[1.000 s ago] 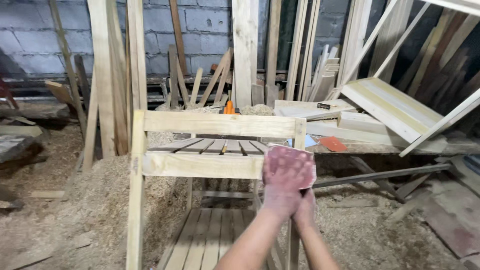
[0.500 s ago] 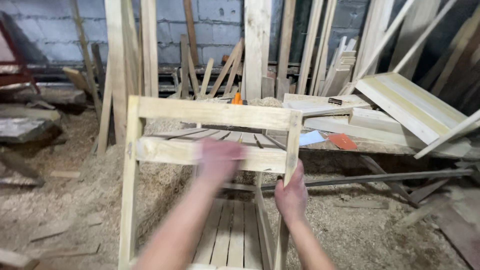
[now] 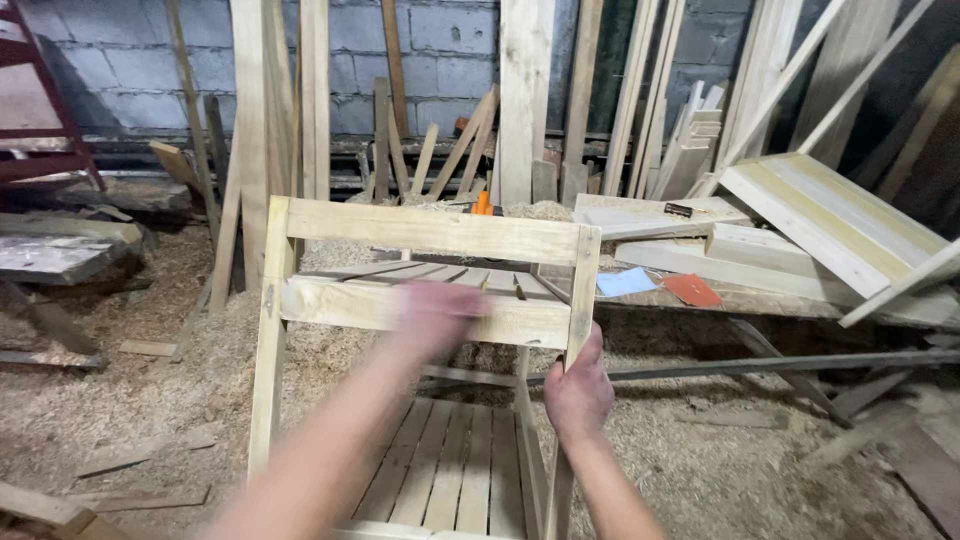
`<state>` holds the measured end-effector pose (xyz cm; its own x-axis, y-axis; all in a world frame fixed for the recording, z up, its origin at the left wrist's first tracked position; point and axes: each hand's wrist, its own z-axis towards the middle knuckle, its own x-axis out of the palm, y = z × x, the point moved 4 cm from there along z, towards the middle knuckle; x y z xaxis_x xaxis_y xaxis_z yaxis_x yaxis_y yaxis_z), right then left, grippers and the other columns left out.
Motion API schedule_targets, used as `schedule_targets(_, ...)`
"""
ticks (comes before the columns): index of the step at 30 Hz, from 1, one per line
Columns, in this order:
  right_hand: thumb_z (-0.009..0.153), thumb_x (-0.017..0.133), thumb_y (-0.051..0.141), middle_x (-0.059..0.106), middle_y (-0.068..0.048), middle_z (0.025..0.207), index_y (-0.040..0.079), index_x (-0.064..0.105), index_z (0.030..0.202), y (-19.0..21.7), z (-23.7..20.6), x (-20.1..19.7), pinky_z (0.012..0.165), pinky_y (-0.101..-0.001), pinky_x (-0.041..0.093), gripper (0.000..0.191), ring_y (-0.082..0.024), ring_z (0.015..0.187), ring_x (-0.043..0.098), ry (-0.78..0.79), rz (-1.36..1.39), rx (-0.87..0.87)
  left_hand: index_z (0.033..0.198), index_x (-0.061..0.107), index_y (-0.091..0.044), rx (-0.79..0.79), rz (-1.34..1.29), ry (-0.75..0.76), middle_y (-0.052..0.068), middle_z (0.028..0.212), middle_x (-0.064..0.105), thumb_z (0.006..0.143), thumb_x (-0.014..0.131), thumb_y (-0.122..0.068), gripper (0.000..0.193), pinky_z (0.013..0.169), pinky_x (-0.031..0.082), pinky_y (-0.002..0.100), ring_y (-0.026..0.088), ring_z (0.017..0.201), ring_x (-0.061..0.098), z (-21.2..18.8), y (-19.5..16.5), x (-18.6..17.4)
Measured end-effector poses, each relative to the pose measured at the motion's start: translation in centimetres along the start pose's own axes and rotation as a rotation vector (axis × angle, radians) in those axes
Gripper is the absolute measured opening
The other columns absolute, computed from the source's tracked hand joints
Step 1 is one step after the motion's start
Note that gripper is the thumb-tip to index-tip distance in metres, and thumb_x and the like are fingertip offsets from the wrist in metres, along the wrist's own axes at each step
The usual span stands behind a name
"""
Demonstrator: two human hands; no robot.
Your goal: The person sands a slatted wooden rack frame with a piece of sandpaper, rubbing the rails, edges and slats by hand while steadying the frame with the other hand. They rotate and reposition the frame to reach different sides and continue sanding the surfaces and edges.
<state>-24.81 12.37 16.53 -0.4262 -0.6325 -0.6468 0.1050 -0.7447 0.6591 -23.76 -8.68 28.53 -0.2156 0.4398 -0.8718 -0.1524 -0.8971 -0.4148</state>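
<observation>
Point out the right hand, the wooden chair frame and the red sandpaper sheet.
right hand [image 3: 577, 393], head view, back of the hand
wooden chair frame [image 3: 430, 230], head view, top crossbar
red sandpaper sheet [image 3: 692, 290], head view, middle of the sheet

Hands on chair frame — sawdust floor.

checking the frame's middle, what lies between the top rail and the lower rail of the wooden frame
In the head view, between the top rail and the lower rail, an open gap shows thin wooden slats behind. The blurred left hand lies over the lower rail.
</observation>
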Motion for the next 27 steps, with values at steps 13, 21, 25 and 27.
schedule_targets(13, 0.082, 0.065, 0.011, 0.061, -0.029, 0.126, 0.004, 0.022, 0.153, -1.0, 0.3, 0.4, 0.084, -0.0572, 0.055, 0.083, -0.048, 0.099, 0.067, -0.111, 0.010, -0.108, 0.118, 0.077, -0.028, -0.064, 0.094, 0.175, -0.001, 0.097, 0.081, 0.102, 0.058, -0.047, 0.031, 0.080, 0.060, 0.027, 0.010, 0.079, 0.072, 0.3, 5.4, -1.6)
schedule_targets(21, 0.084, 0.064, 0.009, 0.062, -0.026, 0.123, 0.003, 0.017, 0.154, -1.6, 0.2, 0.0, 0.079, -0.0505, 0.059, 0.085, -0.041, 0.100, 0.069, -0.027, -0.022, -0.080, 0.119, 0.076, -0.028, 0.644, -0.033, -0.226, -0.006, 0.130, 0.076, 0.079, 0.072, -0.014, 0.043, 0.110, 0.044, 0.048, 0.014, 0.110, 0.075, -0.3, -2.6, 1.9)
schedule_targets(25, 0.080, 0.066, 0.010, 0.063, -0.027, 0.119, 0.001, 0.019, 0.153, -1.1, 0.2, -0.2, 0.080, -0.0529, 0.057, 0.087, -0.043, 0.101, 0.068, -0.166, -0.044, -0.203, 0.125, 0.073, -0.035, 0.262, 0.278, -0.096, -0.003, 0.122, 0.076, 0.102, 0.063, -0.040, 0.027, 0.093, 0.039, 0.066, 0.022, 0.105, 0.071, -1.1, 6.6, -4.1)
schedule_targets(27, 0.084, 0.062, 0.009, 0.063, -0.026, 0.123, 0.003, 0.017, 0.155, -1.5, 0.3, 0.2, 0.080, -0.0505, 0.059, 0.084, -0.041, 0.100, 0.070, -0.081, -0.010, -0.101, 0.122, 0.073, -0.035, 0.219, 0.261, -0.059, -0.001, 0.116, 0.076, 0.093, 0.063, -0.040, 0.031, 0.090, 0.050, 0.048, 0.022, 0.103, 0.070, 0.0, 5.9, -2.7)
